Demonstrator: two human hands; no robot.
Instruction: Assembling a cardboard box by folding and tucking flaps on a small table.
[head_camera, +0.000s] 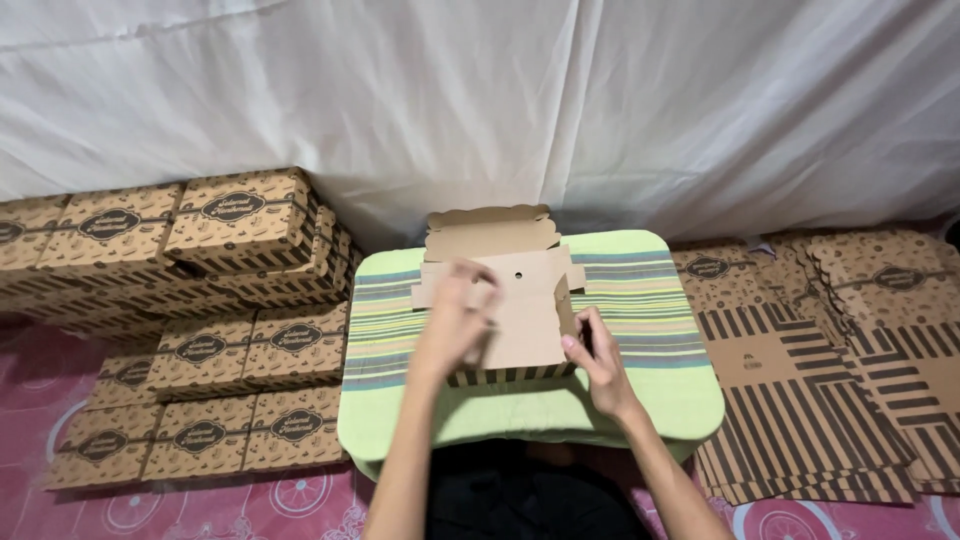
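1. Creased white cloth backdrop; green striped padded board under both hands.
2. Left hand, blurred, fingers curled on the half-folded brown cardboard box.
3. Right hand pinches the box's side flap.
4. Left: stacked finished boxes; right: flat box blanks.

The half-folded brown cardboard box fills the middle of the frame, on the green striped cushioned surface. The surface is bare to the right of the box, and a thin bare strip runs along the bottom edge too. At the left of the frame, stacks of folded brown printed boxes stand like a wall, right next to the surface. At the right, piles of flat striped cardboard sheets lie low. The white draped cloth closes off the top.
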